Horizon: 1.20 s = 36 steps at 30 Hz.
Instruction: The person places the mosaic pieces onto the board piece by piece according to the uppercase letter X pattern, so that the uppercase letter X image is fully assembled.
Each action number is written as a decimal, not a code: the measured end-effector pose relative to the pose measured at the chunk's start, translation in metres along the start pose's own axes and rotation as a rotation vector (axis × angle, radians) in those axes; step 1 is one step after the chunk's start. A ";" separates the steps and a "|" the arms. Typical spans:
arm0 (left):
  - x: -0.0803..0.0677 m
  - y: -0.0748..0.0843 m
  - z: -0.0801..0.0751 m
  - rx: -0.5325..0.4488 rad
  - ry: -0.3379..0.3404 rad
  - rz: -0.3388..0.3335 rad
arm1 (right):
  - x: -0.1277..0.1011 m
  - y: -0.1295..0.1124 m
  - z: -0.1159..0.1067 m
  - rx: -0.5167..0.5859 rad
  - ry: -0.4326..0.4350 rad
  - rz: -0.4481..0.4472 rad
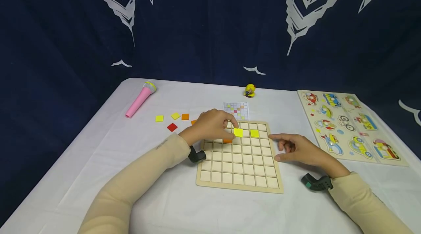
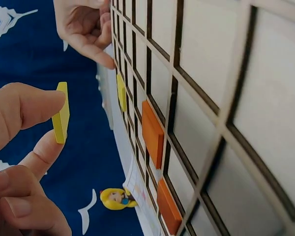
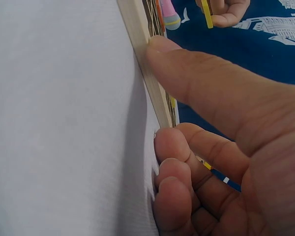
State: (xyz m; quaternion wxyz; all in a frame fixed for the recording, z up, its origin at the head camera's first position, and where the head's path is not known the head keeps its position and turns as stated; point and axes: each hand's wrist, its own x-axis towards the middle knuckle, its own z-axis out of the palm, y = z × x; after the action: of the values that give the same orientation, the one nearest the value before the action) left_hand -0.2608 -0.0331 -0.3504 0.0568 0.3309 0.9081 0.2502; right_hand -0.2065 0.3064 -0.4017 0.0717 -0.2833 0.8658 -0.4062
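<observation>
My left hand (image 1: pixel 212 126) pinches a yellow square tile (image 2: pixel 62 113) between thumb and forefinger, raised above the wooden grid board (image 1: pixel 239 188). The left wrist view shows the tile edge-on. Along the board's right border lies my right hand (image 1: pixel 297 149), its thumb and forefinger touching the edge at two separate spots while the other fingers bend inward. A second yellow tile (image 1: pixel 254 133) sits on the grid near the upper right. Two orange tiles show on the grid in the left wrist view, a nearer orange tile (image 2: pixel 153 135) and a lower orange tile (image 2: pixel 169 207).
Left of the board lie loose yellow tiles (image 1: pixel 159 118), an orange tile (image 1: pixel 185 117) and a red tile (image 1: pixel 172 127). Behind the board are a printed pattern card (image 1: pixel 235 109) and a small yellow-haired figurine (image 1: pixel 250 90). A pink microphone (image 1: pixel 140 100) and a picture puzzle board (image 1: pixel 348 126) flank them.
</observation>
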 end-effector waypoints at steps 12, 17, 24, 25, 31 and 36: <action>0.017 0.007 0.010 0.026 -0.063 -0.021 | 0.000 0.000 0.000 -0.003 -0.003 0.018; 0.023 0.012 0.014 0.067 -0.101 -0.033 | 0.000 0.000 0.000 -0.012 -0.005 0.019; 0.031 0.019 0.021 0.160 -0.146 -0.047 | 0.000 0.001 0.000 -0.002 -0.004 0.010; 0.032 0.019 0.021 0.168 -0.151 -0.051 | 0.000 0.001 0.000 0.000 -0.004 0.013; 0.034 0.022 0.023 0.182 -0.171 -0.049 | 0.000 0.002 0.000 -0.001 0.001 -0.001; 0.034 0.023 0.025 0.182 -0.180 -0.048 | 0.000 0.003 0.000 -0.014 0.004 -0.011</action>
State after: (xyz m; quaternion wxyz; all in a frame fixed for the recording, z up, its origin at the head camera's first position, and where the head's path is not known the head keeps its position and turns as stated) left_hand -0.2672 0.0143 -0.3584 0.1138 0.3339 0.9260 0.1345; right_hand -0.2076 0.3078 -0.4037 0.0656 -0.2878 0.8671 -0.4012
